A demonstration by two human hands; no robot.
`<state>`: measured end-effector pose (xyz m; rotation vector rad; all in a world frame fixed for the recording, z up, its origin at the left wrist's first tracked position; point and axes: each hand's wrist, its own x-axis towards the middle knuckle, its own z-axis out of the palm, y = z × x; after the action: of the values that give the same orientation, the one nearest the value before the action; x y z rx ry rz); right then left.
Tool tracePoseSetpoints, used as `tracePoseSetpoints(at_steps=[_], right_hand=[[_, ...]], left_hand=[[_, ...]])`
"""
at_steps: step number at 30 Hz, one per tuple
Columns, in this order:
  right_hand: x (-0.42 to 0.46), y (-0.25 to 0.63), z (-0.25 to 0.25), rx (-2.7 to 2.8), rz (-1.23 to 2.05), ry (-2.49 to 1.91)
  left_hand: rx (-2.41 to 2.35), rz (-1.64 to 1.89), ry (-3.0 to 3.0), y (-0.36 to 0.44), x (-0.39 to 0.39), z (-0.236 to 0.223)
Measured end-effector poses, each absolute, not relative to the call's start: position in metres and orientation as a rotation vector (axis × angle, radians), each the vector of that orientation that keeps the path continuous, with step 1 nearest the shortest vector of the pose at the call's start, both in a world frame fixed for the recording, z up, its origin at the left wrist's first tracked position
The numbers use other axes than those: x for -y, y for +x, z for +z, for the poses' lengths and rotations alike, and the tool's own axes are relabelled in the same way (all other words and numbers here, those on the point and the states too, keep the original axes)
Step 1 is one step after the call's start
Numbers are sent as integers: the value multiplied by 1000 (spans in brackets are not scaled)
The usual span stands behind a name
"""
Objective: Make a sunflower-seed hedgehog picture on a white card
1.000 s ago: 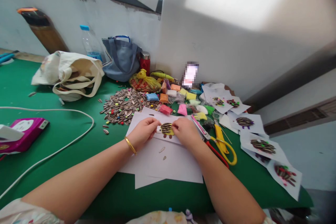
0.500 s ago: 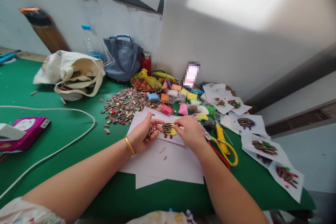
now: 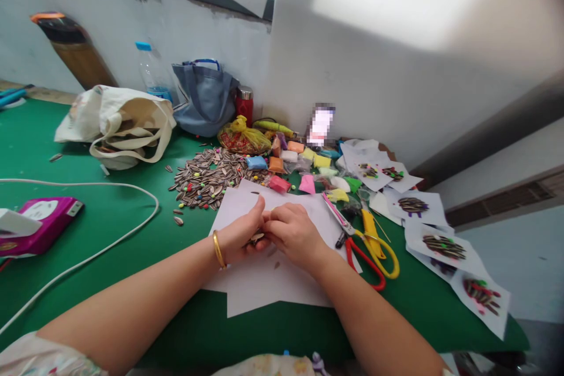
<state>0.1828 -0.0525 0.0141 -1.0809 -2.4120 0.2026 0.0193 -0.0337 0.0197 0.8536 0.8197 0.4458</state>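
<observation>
Green tabletop (image 3: 110, 217): left hand (image 3: 240, 235) and right hand (image 3: 293, 232) meet over white paper (image 3: 273, 282), fingers pinched together, probably on sunflower seeds (image 3: 256, 238); seed pile (image 3: 207, 173) lies beyond-left.

No readable text, label or number shows anywhere; the propped phone (image 3: 319, 124) is blurred out

Left hand (image 3: 240, 235) and right hand (image 3: 293, 232) meet mid-frame, fingertips touching, fingers curled in pinch. Both forearms bare, angled inward from lower corners.
</observation>
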Motion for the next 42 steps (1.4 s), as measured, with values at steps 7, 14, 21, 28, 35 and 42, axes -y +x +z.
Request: tracePoseSetpoints(at_steps=[7, 14, 21, 28, 35, 42], right_hand=[[52, 193, 18, 2037, 511, -1247], [49, 196, 16, 1931, 688, -1312], [43, 206, 16, 1691, 916, -1369], [30, 239, 15, 1848, 698, -1706], [34, 229, 13, 2044, 684, -1787], [36, 219, 17, 2150, 516, -1760]], left_hand=[[-855, 590, 857, 18, 27, 13], [-866, 705, 1069, 18, 26, 8], [-926, 721, 1100, 18, 23, 7], [-998, 766, 1023, 18, 20, 5], [-1007, 752, 1032, 17, 20, 5], [-1004, 746, 1021, 18, 20, 5]])
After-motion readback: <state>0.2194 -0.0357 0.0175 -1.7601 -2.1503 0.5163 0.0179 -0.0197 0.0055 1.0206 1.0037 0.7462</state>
